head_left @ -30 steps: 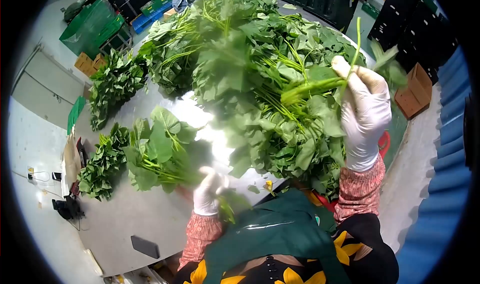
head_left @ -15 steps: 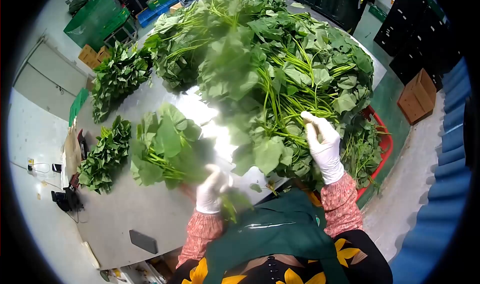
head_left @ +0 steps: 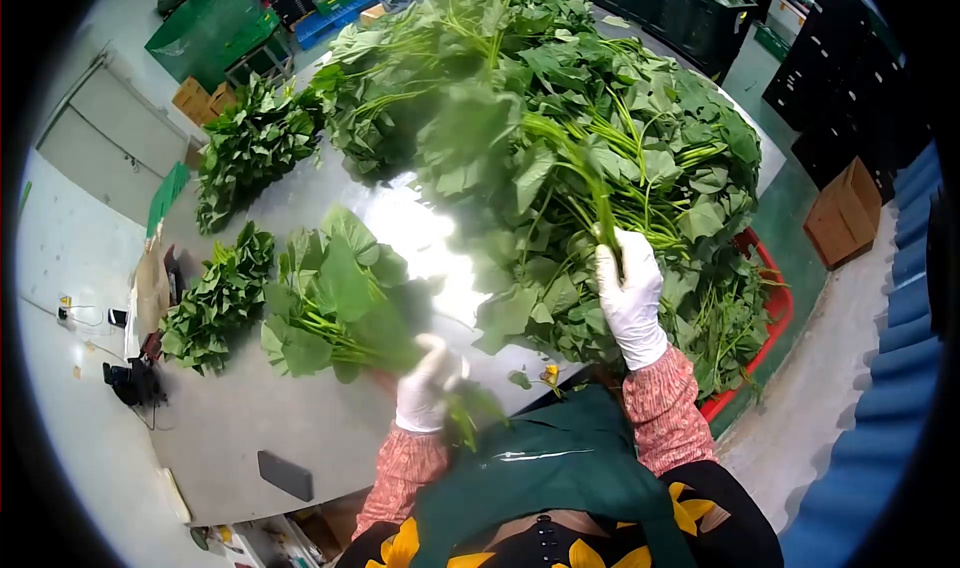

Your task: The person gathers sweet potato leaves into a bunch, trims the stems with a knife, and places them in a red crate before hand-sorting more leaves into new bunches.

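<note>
My gloved left hand (head_left: 425,383) is closed around the stems of a bunch of sweet potato greens (head_left: 335,298), whose leaves point up and left over the metal table (head_left: 250,418). Cut ends stick out below the fist. On the right, my gloved right hand (head_left: 630,293) pinches several long green stems (head_left: 603,208) at the near side of a large pile of the same greens (head_left: 640,98). Their leafy ends overlap the pile, so where they stop cannot be made out. A blurred smear hides part of the pile's middle.
Two leafy heaps lie at the table's left: a near one (head_left: 215,303) and a farther one (head_left: 255,143). A dark flat box-like object (head_left: 285,476) rests near the front edge. Below the pile at right is a red basket (head_left: 778,293) with greens. A cardboard box (head_left: 843,213) stands beyond.
My right hand has closed on several stems at the pile and drawn them upright, and it sits slightly left of before. The left hand still holds its bunch. The view has shifted slightly.
</note>
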A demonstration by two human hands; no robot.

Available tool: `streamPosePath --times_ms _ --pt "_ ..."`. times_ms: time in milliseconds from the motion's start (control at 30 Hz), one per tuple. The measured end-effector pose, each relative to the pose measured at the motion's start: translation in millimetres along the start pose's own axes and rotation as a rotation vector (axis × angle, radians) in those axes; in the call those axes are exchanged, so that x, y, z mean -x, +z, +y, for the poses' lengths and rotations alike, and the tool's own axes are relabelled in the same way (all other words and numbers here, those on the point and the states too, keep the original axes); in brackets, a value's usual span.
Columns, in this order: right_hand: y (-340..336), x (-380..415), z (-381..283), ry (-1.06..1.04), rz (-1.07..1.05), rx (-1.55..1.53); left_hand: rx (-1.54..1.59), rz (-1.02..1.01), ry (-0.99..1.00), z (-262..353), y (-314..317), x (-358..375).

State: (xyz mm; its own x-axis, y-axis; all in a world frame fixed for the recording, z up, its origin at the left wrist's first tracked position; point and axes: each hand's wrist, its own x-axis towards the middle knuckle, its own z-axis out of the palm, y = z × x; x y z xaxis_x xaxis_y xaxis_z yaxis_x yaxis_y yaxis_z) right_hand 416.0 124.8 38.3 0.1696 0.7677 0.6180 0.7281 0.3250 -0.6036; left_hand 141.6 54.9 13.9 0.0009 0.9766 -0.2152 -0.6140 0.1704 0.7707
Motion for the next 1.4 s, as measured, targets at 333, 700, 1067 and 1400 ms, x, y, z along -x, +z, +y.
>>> streamPosePath --times_ms 333,700,1067,1400 --pt "-26.4 11.5 -11.6 0.526 0.005 -0.339 -0.008 -0.017 -0.112 0.4 19.6 -2.7" --pt "8.1 11.8 -44.9 -0.075 0.134 -0.164 -0.094 0.047 -0.066 10.4 36.3 -2.1" --pt "24.9 35.7 -89.2 -0.323 -0.136 -0.072 0.369 -0.06 -0.179 -8.6 25.2 -14.9" --pt "35.8 32.9 -94.9 -0.689 -0.161 -0.054 0.336 0.021 -0.225 -2.1 17.7 -17.7"
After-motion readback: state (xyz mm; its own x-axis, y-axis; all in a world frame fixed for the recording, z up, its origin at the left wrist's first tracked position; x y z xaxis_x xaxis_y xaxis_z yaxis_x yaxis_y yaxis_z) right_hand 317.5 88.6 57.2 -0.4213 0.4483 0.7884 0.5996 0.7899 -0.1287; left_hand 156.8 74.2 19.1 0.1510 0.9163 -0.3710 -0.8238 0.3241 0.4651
